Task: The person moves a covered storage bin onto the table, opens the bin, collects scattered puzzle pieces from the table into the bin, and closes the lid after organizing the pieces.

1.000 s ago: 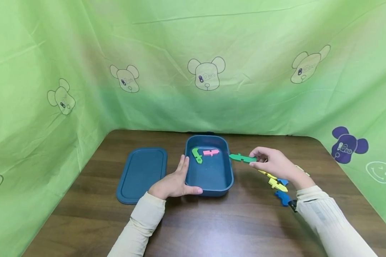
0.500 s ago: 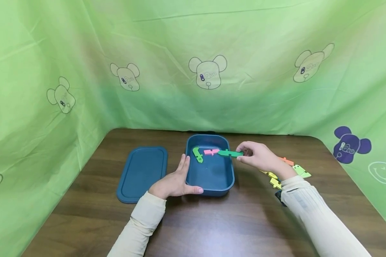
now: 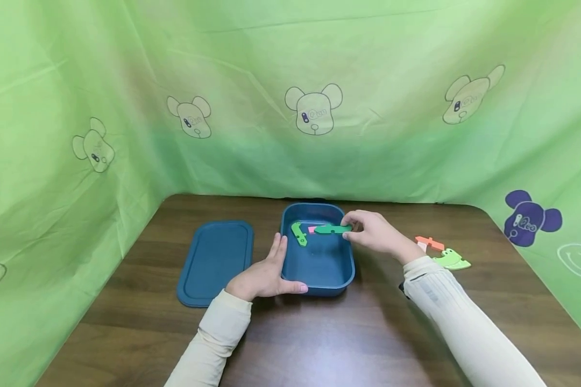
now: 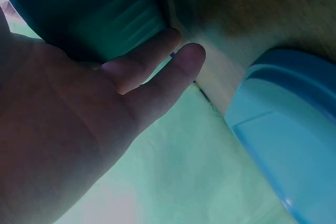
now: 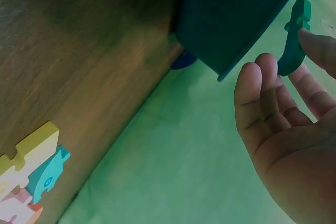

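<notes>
A dark blue rectangular box stands uncovered on the table. My left hand rests against its left side and near corner, fingers straight and thumb along the front. Over the box's right rim, my right hand pinches a flat green puzzle piece between thumb and fingers. In the right wrist view that green piece is held above rim height. Inside the box lie a light green curved puzzle piece and a pink puzzle piece, the pink one partly hidden under the held piece.
A flat blue lid lies left of the box. Right of my right hand are an orange piece and a light green crocodile-head piece. A yellow piece and a blue piece show in the right wrist view.
My right hand has carried the green puzzle piece leftward from beside the box to above its inside. The left hand stays against the box.
</notes>
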The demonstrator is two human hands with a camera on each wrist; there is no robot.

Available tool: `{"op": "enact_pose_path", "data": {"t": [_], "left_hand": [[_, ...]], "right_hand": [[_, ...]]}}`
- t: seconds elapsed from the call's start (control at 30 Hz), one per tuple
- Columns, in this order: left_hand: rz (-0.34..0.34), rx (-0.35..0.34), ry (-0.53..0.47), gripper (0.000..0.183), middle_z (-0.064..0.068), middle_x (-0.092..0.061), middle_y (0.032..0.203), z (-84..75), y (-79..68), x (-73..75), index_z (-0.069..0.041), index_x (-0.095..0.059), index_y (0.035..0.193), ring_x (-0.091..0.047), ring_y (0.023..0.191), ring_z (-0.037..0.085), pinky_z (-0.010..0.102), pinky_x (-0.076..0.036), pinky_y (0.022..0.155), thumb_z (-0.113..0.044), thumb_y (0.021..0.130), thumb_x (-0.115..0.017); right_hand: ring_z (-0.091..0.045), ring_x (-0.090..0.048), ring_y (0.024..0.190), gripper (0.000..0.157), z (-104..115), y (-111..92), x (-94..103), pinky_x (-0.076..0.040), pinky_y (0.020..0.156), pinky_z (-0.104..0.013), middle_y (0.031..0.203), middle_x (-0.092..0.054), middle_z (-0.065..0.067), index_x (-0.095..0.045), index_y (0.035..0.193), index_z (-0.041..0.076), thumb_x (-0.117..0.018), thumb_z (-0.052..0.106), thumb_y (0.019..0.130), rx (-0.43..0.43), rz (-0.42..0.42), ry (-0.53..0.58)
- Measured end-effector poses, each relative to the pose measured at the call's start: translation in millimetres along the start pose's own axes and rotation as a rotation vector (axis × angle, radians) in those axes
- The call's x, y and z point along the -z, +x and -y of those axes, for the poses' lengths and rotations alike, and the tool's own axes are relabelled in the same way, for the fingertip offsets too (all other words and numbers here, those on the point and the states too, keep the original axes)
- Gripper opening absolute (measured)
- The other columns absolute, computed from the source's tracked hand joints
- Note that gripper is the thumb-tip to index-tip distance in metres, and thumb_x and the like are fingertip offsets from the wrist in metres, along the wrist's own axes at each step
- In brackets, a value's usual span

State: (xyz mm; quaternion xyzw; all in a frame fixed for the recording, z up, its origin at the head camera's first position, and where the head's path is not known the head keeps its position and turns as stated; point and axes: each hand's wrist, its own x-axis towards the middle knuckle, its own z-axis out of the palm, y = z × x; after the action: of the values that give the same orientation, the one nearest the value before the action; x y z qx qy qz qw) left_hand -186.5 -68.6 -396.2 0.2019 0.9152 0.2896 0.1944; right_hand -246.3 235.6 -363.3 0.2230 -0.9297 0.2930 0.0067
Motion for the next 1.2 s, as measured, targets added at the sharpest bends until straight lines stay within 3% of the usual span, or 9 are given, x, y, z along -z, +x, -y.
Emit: {"op": "enact_pose_path", "data": {"t": [0.73, 1.03, 1.2], "left_hand": [[0.021, 0.029, 0.003, 0.123, -0.001, 0.02, 0.167, -3.0, -1.5, 0.7, -0.019, 0.009, 0.163, -0.057, 0.125, 0.036, 0.04, -0.051, 0.088, -0.069, 0.083, -0.07], [0.024, 0.041, 0.001, 0.123, -0.002, 0.02, 0.167, -2.4, -1.9, 0.5, -0.02, 0.009, 0.163, -0.058, 0.124, 0.035, 0.04, -0.052, 0.086, -0.07, 0.082, -0.07], [0.024, 0.044, -0.01, 0.123, -0.004, 0.02, 0.167, -2.2, -1.7, 2.1, -0.021, 0.008, 0.163, -0.059, 0.122, 0.035, 0.04, -0.051, 0.087, -0.07, 0.082, -0.07]], "right_hand": [[-0.018, -0.053, 0.072, 0.022, 5.1, 14.7, -12.1, -0.046, 0.067, -0.037, 0.083, -0.061, -0.001, -0.07, 0.111, 0.005, -0.073, 0.013, 0.091, -0.01, 0.032, -0.056], [-0.022, -0.055, 0.081, 0.021, 2.9, 19.3, -19.2, -0.047, 0.072, -0.04, 0.091, -0.063, -0.004, -0.071, 0.111, 0.006, -0.073, 0.013, 0.091, -0.025, 0.04, -0.095], [-0.021, -0.054, 0.078, 0.021, 1.1, 18.2, -17.8, -0.046, 0.07, -0.039, 0.093, -0.064, -0.005, -0.071, 0.111, 0.006, -0.073, 0.013, 0.092, -0.033, 0.035, -0.092]]}}
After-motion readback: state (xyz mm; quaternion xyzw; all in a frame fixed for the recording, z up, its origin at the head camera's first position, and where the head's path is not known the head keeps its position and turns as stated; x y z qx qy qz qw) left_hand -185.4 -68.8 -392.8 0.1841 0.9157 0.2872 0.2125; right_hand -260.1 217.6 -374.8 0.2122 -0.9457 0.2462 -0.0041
